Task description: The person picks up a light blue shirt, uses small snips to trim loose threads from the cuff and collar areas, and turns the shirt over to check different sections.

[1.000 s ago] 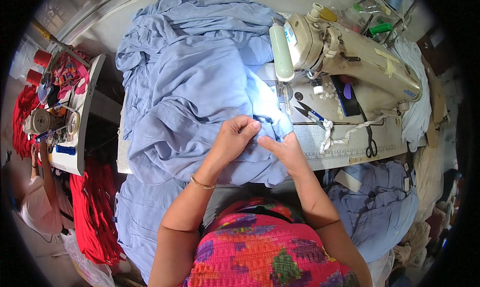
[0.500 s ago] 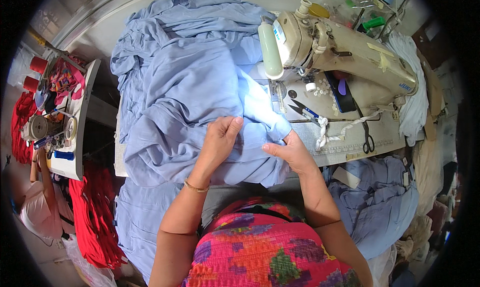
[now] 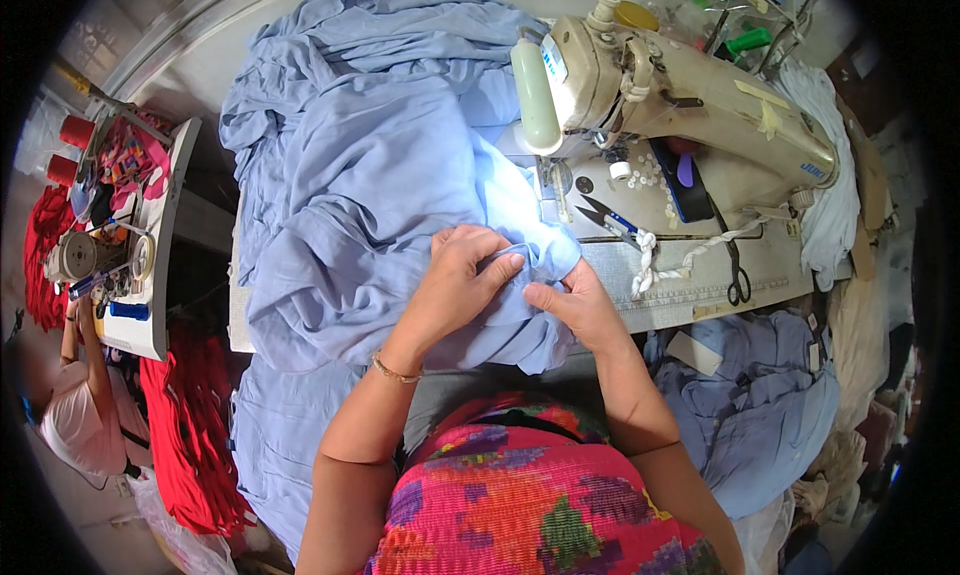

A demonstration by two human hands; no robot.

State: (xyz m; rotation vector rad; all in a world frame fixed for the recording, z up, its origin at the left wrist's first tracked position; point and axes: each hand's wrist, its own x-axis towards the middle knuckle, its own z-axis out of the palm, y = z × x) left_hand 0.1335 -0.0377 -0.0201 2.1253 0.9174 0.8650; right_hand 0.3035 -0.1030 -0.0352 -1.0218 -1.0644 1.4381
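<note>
A large heap of light blue fabric (image 3: 370, 175) covers the left part of the sewing table and hangs over its front edge. My left hand (image 3: 467, 265) pinches a fold of this fabric, thumb on top, fingers partly hidden in the cloth. Close beside it on the right, my right hand (image 3: 580, 303) grips the fabric's edge between thumb and fingers. Both hands lie just in front of the sewing machine's (image 3: 690, 105) needle area, where its lamp lights the cloth brightly.
Thread snips (image 3: 608, 222), a white cord (image 3: 648, 270), black scissors (image 3: 737, 270), a phone (image 3: 685, 190) and small white buttons (image 3: 645, 180) lie right of the fabric. More blue garments (image 3: 745, 405) hang at lower right. At left, another person (image 3: 85, 415) works by a second table (image 3: 160, 245).
My left hand has moved right and closer to my right hand, now pinching a small fold of the fabric. My right hand has barely moved.
</note>
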